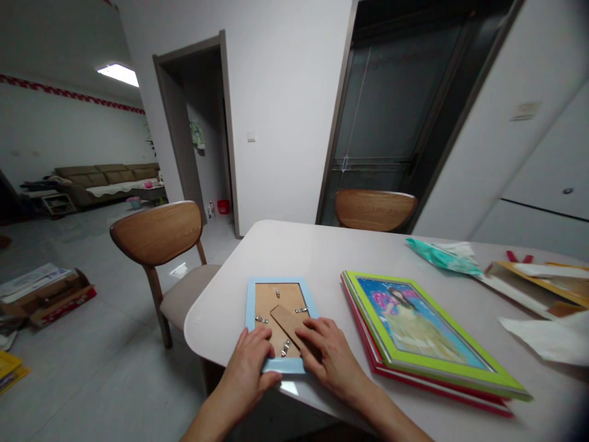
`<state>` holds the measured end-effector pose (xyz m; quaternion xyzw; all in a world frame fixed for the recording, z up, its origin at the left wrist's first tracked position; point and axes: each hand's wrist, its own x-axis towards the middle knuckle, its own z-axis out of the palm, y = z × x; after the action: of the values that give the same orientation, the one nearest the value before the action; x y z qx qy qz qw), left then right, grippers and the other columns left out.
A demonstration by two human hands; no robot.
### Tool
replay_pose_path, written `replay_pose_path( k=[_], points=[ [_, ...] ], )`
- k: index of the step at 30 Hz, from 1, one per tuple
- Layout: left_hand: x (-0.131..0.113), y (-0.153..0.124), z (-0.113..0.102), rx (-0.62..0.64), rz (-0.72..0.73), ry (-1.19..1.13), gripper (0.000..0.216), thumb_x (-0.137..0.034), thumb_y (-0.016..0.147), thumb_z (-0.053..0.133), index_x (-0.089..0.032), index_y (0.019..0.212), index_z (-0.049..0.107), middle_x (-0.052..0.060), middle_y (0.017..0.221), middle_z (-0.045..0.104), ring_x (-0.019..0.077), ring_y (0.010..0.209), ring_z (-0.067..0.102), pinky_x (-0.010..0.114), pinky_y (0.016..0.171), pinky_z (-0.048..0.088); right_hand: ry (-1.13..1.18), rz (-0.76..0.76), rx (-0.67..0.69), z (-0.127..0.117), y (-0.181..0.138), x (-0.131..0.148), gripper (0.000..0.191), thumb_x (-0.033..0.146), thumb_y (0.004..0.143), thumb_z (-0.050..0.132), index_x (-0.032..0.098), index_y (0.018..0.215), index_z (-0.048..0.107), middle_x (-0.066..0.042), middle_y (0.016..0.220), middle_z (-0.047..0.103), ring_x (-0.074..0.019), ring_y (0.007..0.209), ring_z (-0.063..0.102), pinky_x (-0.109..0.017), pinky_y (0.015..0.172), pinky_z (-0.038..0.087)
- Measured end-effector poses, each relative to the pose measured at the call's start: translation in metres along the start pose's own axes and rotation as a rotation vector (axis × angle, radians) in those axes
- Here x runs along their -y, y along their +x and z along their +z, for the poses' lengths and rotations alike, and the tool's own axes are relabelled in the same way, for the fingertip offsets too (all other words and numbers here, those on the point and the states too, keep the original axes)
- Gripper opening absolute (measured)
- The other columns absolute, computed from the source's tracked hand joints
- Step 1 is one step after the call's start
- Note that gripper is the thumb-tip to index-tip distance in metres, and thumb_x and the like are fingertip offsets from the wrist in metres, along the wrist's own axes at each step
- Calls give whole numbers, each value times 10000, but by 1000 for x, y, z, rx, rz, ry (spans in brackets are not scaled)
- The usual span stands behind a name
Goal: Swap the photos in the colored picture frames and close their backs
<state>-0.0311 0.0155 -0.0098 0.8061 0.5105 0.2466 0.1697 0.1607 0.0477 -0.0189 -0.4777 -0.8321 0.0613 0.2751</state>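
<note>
A light blue picture frame lies face down near the front edge of the table, showing its brown backing board. Several small metal clips sit around the board, and a brown stand leg lies slantwise across it. My left hand grips the lower left corner, fingers curled on the back and thumb by the bottom edge. On the lower right side, my right hand is closed over the frame, its fingertips on the stand leg; its thumb is near the bottom edge.
On the white table, a green picture frame lies on top of a red frame. Teal packaging, opened cardboard envelopes and white paper lie at right. Wooden chairs stand left and behind.
</note>
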Motion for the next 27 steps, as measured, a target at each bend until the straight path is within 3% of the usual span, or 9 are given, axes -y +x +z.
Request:
replay_pose_path(
  k=[11, 18, 27],
  points=[
    [3, -9, -2, 36, 6, 15, 211, -174, 643, 603, -212, 825, 503, 81, 1217, 474, 219, 1176, 351, 501, 989, 166, 34, -20, 34, -5, -7, 6, 244, 242, 765, 426, 208, 951, 581, -76, 998, 522, -199, 926, 431, -336, 802, 375],
    [0, -9, -1, 11, -47, -7, 242, -160, 609, 627, -212, 799, 486, 85, 1229, 453, 230, 1178, 342, 507, 983, 156, -68, 170, -14, -1, 21, -8, 264, 194, 784, 374, 144, 884, 614, -92, 910, 542, -189, 883, 443, -281, 808, 343],
    [-2, -6, -3, 17, -69, -22, 254, -153, 575, 656, -204, 760, 490, 89, 1219, 463, 224, 1161, 364, 477, 984, 162, -171, 151, 26, 7, 38, -17, 226, 178, 771, 397, 165, 816, 619, -82, 880, 547, -180, 853, 429, -249, 772, 311]
  ],
)
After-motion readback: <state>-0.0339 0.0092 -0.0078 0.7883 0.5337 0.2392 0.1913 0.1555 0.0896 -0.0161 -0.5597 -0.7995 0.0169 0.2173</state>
